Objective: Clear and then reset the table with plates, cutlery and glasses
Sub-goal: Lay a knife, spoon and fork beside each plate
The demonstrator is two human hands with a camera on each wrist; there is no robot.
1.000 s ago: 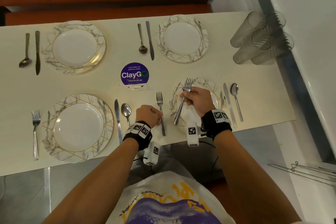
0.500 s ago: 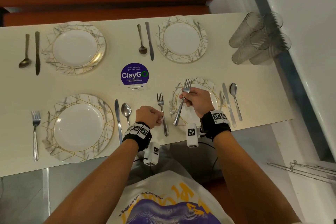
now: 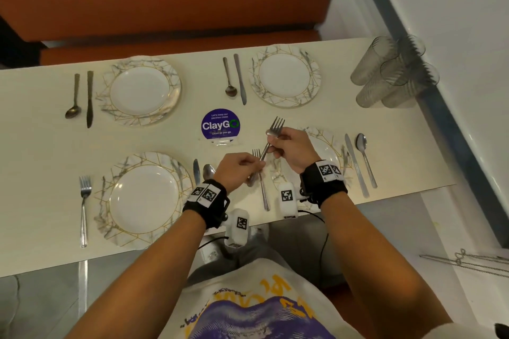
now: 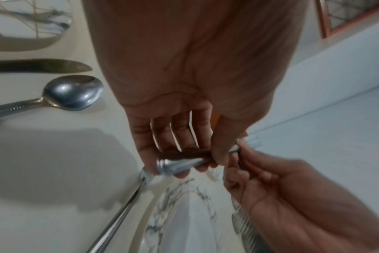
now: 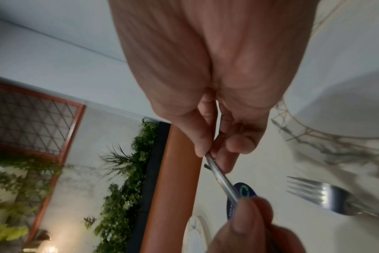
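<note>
head: right hand (image 3: 289, 150) pinches raised fork (image 3: 271, 135), tines to 12; left hand (image 3: 238, 170) grips its handle end, at 9 of near-right plate (image 3: 334, 151).
left wrist: left fingers (image 4: 180, 137) curled round handle.
right wrist: thumb and fingers pinch shaft.
risk: two-hand handover; early release drops fork onto second fork (image 3: 261, 181).

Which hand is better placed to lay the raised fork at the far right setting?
Right. The right hand grips the fork near its head, nearer that far plate.

Table (image 3: 33, 151): 4 plates (image 3: 144, 195), cutlery (image 3: 84, 209), 4 glasses (image 3: 394, 74), ClayGo sticker (image 3: 220, 124).
</note>
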